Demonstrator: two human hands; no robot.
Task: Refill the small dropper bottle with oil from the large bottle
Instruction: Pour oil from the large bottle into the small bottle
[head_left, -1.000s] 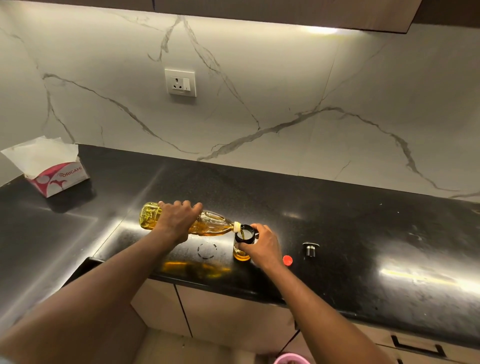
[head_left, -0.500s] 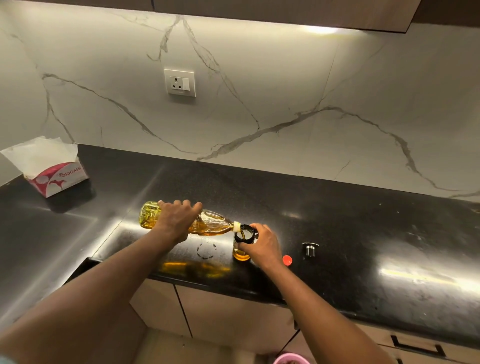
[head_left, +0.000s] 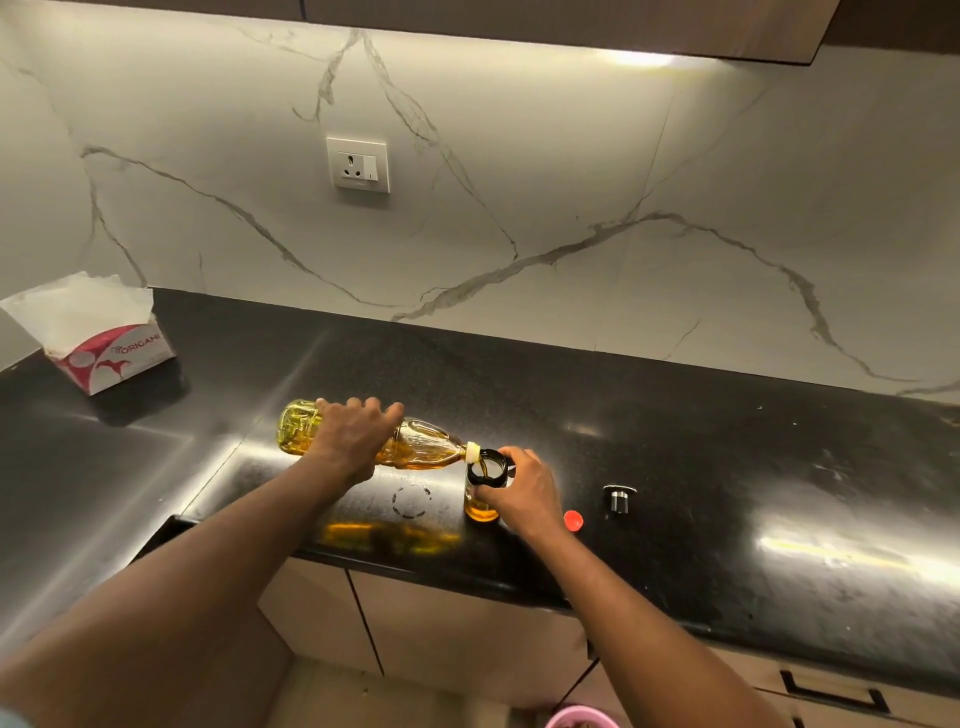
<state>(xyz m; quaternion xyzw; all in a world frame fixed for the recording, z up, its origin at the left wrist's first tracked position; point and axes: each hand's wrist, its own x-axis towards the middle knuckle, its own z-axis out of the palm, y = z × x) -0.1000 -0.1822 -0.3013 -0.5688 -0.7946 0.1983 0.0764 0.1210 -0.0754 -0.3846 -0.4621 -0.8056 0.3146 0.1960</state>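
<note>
Head view shows the left hand (head_left: 353, 439) gripping the big bottle (head_left: 426, 449) on its side, mouth over the small dropper bottle (head_left: 480, 506), which the right hand (head_left: 524, 493) holds on the surface (head_left: 727, 467) from 3 o'clock. Tip too far and oil could rush out, overflow the little bottle and spill.

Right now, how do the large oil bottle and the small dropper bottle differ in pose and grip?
The large bottle is tipped almost level above the counter; the small bottle stands upright on it. The left hand grips the large bottle; the right hand holds the small bottle. The large bottle's neck is white, the small bottle's collar black. Both are uncapped and hold amber oil.
</note>
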